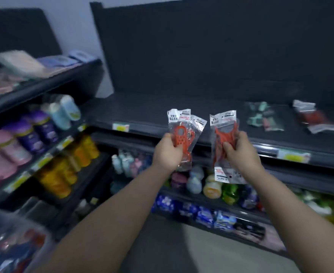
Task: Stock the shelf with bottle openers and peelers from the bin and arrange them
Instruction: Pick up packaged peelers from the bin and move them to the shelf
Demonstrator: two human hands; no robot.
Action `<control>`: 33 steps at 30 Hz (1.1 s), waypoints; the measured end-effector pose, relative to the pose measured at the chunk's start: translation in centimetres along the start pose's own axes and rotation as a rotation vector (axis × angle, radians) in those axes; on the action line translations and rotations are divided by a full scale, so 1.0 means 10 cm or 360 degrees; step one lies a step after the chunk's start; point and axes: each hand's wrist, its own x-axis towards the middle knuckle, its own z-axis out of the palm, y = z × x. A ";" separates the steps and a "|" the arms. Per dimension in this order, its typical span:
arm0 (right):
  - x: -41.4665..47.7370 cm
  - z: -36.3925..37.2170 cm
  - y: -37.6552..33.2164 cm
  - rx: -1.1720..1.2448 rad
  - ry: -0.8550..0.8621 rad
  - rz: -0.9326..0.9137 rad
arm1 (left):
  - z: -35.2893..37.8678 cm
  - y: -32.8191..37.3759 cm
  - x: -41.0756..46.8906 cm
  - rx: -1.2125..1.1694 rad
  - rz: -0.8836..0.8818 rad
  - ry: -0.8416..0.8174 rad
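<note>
Where the view started at the lower left, a clear plastic bin (14,243) held a blurred jumble of packets. Above it, pink, purple and yellow bottles (44,131) lined the side shelving. Nearer the middle, the left hand (167,152) gripped two overlapping clear packets (181,133), fingers curled round their lower halves; an orange tool with round holes showed through the front one. Just beside it but apart, the right hand (239,152) pinched an orange packet (224,134), thumb on its front, one white header card up and another hanging below the hand. Whether these tools were openers or peelers could not be told. Both hands were in front of the edge of the dark top shelf (142,113). Farther right, green packets (264,119) lay flat on that shelf, and near its right end blurred red packets (315,120) lay flat too.
</note>
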 end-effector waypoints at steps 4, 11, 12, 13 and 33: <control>0.20 -0.81 0.60 -0.0071 0.0225 0.0157 | 0.91 0.65 0.06 -0.0024 0.0147 -0.0185; 0.45 -1.75 1.44 -0.0145 0.0532 0.0521 | 2.15 1.50 0.18 -0.0049 0.0324 -0.0403; 0.51 -1.83 1.53 -0.0160 0.0556 0.0557 | 2.30 1.60 0.23 -0.0063 0.0335 -0.0426; 0.57 -1.90 1.60 -0.0175 0.0570 0.0590 | 2.44 1.68 0.28 -0.0067 0.0339 -0.0448; 2.47 -2.37 2.51 -0.0392 0.0389 0.0637 | 4.17 2.39 1.61 0.0517 0.0435 -0.0875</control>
